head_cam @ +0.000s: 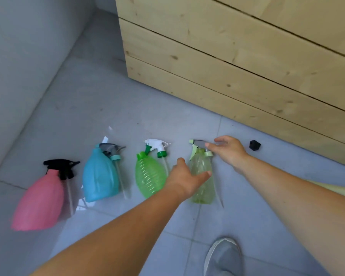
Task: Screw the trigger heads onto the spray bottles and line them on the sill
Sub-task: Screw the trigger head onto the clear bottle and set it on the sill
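Several spray bottles lie side by side on the grey tiled floor, each with a loose trigger head beside it. From left: a pink bottle [39,204] with a black head [63,167], a blue bottle [98,176] with a grey head [112,150], a ribbed green bottle [148,174] with a white-and-green head [157,147], and a pale green clear bottle [202,182] with a grey and pale green head [199,145]. My left hand [185,179] reaches over the pale bottle's body, fingers spread. My right hand [227,150] hovers open at that bottle's head, fingertips touching it.
A wooden plank crate [237,56] stands behind the bottles to the right. A small black cap [254,145] lies on the floor near it. A grey wall [18,66] rises at left. My grey shoe [222,257] is at the bottom.
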Demonstrator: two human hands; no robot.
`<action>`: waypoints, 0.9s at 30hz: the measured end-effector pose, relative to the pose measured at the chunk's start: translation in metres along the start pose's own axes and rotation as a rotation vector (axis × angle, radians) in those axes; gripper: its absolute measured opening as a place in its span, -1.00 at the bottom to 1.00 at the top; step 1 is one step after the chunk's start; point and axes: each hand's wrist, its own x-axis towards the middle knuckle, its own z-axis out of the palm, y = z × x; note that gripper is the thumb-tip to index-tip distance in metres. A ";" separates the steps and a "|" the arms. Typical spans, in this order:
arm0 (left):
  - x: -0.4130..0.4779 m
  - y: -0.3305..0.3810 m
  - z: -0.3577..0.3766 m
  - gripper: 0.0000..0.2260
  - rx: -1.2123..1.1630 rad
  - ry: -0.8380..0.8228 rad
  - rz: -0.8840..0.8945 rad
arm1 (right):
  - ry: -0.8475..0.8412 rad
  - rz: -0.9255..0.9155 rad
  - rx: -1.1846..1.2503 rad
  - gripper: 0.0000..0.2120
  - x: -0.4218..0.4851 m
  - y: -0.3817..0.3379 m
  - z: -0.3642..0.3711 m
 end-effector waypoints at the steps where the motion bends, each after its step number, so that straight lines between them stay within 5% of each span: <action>1: 0.004 -0.001 0.004 -0.24 0.022 0.013 -0.016 | 0.000 -0.004 -0.007 -0.48 0.005 0.002 0.002; 17: 0.000 -0.008 0.041 -0.45 0.037 0.055 -0.065 | -0.088 0.024 -0.015 -0.72 0.010 -0.005 0.005; 25: -0.050 0.007 0.017 -0.58 -0.106 0.047 0.094 | -0.131 -0.026 0.166 -0.83 -0.033 -0.055 -0.038; 27: -0.073 0.015 0.002 -0.61 -0.116 0.054 0.155 | -0.118 -0.065 0.181 -0.69 -0.051 -0.078 -0.051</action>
